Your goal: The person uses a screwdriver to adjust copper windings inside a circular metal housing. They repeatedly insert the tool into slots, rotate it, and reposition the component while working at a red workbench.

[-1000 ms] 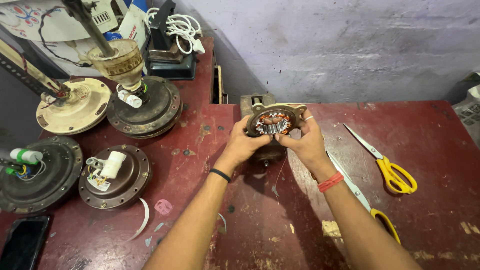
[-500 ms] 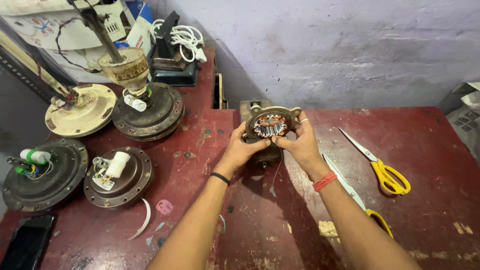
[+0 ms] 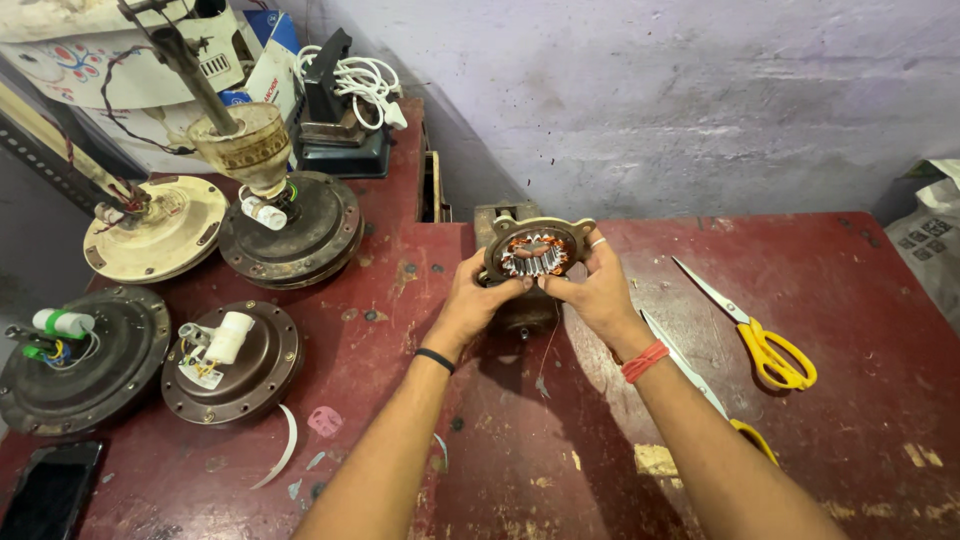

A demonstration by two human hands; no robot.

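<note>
Both hands, left hand (image 3: 478, 296) and right hand (image 3: 592, 290), grip round copper-wound motor stator (image 3: 537, 251) above red bench (image 3: 850, 280); windings intact, yellow-handled scissors (image 3: 762, 338) untouched.

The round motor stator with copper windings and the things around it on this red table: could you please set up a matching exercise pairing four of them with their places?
Things:
1. round motor stator with copper windings
2. yellow-handled scissors
3. black phone
4. coiled white cable

Places:
A. bottom left corner of the table
B. held up between the left hand and right hand
C. far left, on a black device
D. flat on the table, right of the hands

Pairs: 1-B, 2-D, 3-A, 4-C
</note>
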